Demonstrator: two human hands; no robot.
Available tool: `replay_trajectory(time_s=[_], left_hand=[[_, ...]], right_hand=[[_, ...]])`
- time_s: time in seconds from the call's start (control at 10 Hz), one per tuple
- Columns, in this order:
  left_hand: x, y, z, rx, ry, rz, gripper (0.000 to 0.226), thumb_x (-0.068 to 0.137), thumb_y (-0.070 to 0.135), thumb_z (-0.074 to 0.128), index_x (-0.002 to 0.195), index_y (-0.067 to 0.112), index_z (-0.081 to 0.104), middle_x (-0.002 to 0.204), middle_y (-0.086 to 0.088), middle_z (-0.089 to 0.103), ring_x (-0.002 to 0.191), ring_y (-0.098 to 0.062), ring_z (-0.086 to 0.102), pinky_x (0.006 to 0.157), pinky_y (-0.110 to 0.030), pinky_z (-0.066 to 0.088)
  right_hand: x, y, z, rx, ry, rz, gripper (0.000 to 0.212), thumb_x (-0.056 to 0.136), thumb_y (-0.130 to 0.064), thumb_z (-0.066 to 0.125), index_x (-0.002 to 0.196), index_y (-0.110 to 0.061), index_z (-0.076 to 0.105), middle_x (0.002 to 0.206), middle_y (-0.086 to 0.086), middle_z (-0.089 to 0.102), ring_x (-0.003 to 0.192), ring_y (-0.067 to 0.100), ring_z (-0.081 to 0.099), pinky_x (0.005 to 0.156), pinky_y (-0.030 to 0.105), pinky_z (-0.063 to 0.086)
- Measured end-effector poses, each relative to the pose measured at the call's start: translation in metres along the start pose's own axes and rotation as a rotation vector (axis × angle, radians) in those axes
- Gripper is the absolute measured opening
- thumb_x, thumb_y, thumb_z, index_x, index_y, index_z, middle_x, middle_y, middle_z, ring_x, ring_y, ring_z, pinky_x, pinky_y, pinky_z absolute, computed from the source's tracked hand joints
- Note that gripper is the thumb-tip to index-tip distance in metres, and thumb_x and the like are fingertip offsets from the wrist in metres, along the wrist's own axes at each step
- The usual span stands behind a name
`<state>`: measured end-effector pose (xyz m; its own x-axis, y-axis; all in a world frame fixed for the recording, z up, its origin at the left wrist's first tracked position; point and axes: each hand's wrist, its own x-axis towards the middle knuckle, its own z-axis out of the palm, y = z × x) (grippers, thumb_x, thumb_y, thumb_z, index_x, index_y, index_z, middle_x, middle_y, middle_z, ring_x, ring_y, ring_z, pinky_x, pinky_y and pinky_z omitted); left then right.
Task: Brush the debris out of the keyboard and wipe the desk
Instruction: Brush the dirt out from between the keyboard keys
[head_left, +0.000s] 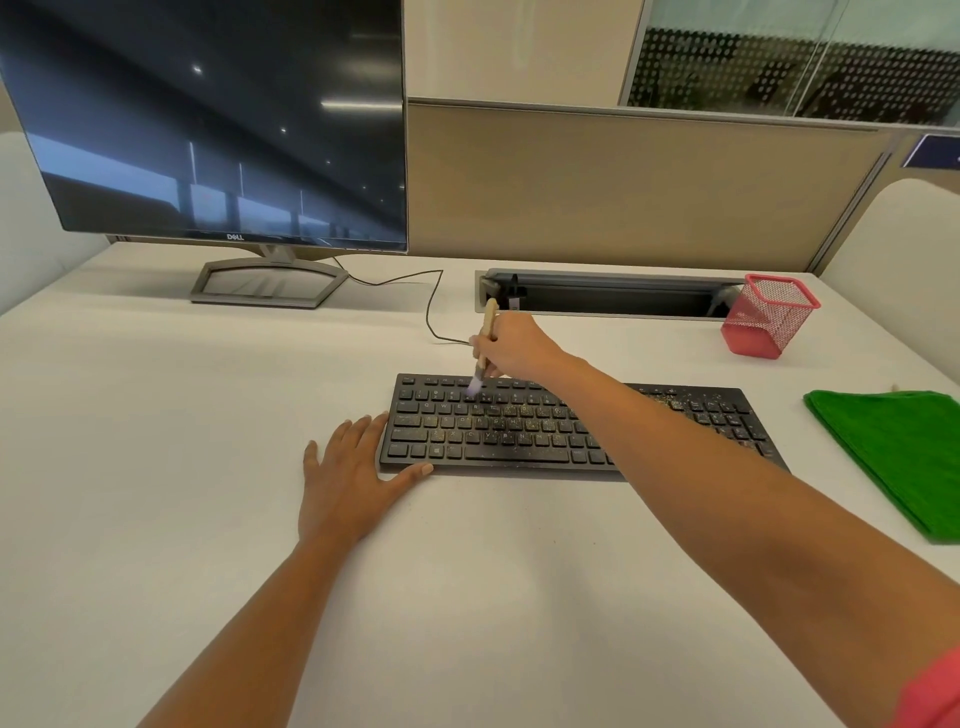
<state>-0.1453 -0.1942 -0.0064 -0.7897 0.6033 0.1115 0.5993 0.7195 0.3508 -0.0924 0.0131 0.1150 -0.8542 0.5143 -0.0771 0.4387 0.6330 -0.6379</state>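
A black keyboard (498, 431) lies on the white desk (156, 415), its keys speckled with yellowish debris, densest around the middle and the far right. My right hand (514, 345) grips a small wooden-handled brush (484, 345) whose pale bristles touch the upper-left key rows. My left hand (353, 467) lies flat on the desk, fingers straight, its thumb and fingertips against the keyboard's left end. A folded green cloth (893, 457) lies on the desk to the right of the keyboard.
A Dell monitor (208, 119) on a grey stand (267, 283) stands at the back left. The keyboard's cable (431, 306) runs toward a cable tray slot (613, 293). A red mesh pen holder (766, 322) stands at the back right. A beige partition (623, 187) closes the rear.
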Motion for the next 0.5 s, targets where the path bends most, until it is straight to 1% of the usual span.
replay_trajectory(time_s=[0.1, 0.2, 0.3, 0.4, 0.5], left_hand=[[0.0, 0.0, 0.0, -0.005, 0.002, 0.003, 0.107, 0.058, 0.089, 0.01, 0.147, 0.032, 0.023, 0.153, 0.008, 0.027, 0.144, -0.011, 0.013, 0.116, -0.045, 0.004], [0.0, 0.0, 0.0, -0.006, 0.0, 0.003, 0.107, 0.058, 0.089, 0.01, 0.147, 0.032, 0.022, 0.153, 0.008, 0.026, 0.144, -0.01, 0.012, 0.116, -0.045, 0.004], [0.0, 0.0, -0.001, 0.0, -0.004, -0.004, 0.109, 0.057, 0.089, 0.009, 0.148, 0.032, 0.022, 0.154, 0.008, 0.025, 0.144, -0.01, 0.012, 0.117, -0.044, 0.003], [0.0, 0.0, 0.0, 0.002, -0.001, -0.004, 0.108, 0.057, 0.089, 0.01, 0.148, 0.032, 0.023, 0.154, 0.008, 0.026, 0.144, -0.01, 0.012, 0.116, -0.044, 0.004], [0.0, 0.001, 0.0, 0.003, -0.001, 0.0, 0.108, 0.057, 0.089, 0.01, 0.148, 0.032, 0.023, 0.153, 0.008, 0.026, 0.144, -0.01, 0.012, 0.116, -0.044, 0.004]], right_hand=[[-0.004, 0.001, -0.004, -0.253, 0.011, 0.011, 0.028, 0.095, -0.015, 0.045, 0.108, 0.006, 0.059, 0.106, 0.018, 0.063, 0.087, 0.029, 0.062, 0.077, 0.034, 0.052], [-0.007, -0.001, -0.01, -0.405, 0.045, 0.013, 0.026, 0.093, -0.011, 0.044, 0.109, 0.003, 0.059, 0.092, 0.013, 0.055, 0.078, 0.022, 0.051, 0.055, 0.025, 0.039], [-0.004, -0.004, -0.013, -0.34, 0.09, -0.009, 0.021, 0.094, -0.012, 0.044, 0.088, 0.002, 0.06, 0.085, 0.012, 0.054, 0.073, 0.024, 0.054, 0.051, 0.025, 0.039], [0.0, -0.006, -0.006, -0.168, 0.121, -0.019, 0.027, 0.097, -0.018, 0.044, 0.086, 0.003, 0.058, 0.089, 0.019, 0.062, 0.076, 0.026, 0.059, 0.054, 0.023, 0.042], [-0.002, -0.009, 0.004, -0.118, 0.109, 0.002, 0.033, 0.097, -0.019, 0.044, 0.105, 0.008, 0.062, 0.098, 0.019, 0.063, 0.081, 0.026, 0.061, 0.06, 0.024, 0.045]])
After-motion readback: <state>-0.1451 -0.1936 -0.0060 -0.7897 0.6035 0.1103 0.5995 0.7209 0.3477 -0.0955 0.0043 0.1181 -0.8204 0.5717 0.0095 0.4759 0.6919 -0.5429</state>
